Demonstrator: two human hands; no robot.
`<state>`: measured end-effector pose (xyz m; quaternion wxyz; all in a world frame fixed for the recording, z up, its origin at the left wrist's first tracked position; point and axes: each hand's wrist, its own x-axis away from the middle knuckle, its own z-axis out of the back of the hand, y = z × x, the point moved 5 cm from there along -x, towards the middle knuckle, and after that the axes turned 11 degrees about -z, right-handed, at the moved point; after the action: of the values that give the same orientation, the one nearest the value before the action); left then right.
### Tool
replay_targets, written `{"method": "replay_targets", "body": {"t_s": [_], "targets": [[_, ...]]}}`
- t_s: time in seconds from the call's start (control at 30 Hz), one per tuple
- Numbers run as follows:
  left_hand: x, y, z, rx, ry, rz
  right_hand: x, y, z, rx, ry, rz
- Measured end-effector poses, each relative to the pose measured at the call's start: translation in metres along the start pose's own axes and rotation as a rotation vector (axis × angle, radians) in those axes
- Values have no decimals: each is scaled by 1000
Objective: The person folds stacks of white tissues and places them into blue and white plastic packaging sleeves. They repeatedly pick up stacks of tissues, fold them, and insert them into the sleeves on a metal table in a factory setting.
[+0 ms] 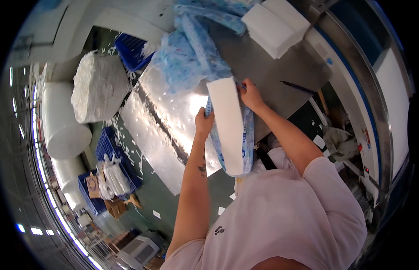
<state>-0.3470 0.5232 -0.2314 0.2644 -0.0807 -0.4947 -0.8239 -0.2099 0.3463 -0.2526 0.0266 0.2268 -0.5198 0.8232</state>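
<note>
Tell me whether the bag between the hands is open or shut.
Open: the bag shows as blue film along both sides of the white block, whose long upper face is bare.

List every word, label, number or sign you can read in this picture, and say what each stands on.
No wording reads clearly:
Blue-patterned bag around the white stack: print too small and warped.
Loose blue bags: print too small and blurred.
Pale shirt: small dark emblem, no readable wording.
Brown carton: faint marking, too blurred.
</note>
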Motion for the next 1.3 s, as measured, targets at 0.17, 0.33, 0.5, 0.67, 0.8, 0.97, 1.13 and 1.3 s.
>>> {"method": "replay_targets", "body": {"t_s": [0.17, 0.33, 0.5, 0.67, 0.8, 0.97, 1.13, 1.3], "targets": [[127, -53, -4, 142, -327, 550, 80, 21, -8, 122, -367, -131], [184, -71, -17, 832, -181, 831, 183, 21, -25, -37, -1001, -761], [168, -93, -12, 1098, -7, 551, 209, 40, -43, -460, -979, -995], [177, -118, -66, 1369, 470, 495, 205, 65, -57, -647, -834, -941], [184, -131, -57, 1381, 516, 422, 175, 76, -65, 37, -914, -672], [208, -181, 79, 1248, 596, 66, 113, 59, -14, -32, -658, -556], [215, -218, 101, 996, 650, 123, 36, 21, -17, -86, -523, -173], [215, -217, 95, 1067, 660, 151, 47, 22, -49, -57, -817, -266]]}}
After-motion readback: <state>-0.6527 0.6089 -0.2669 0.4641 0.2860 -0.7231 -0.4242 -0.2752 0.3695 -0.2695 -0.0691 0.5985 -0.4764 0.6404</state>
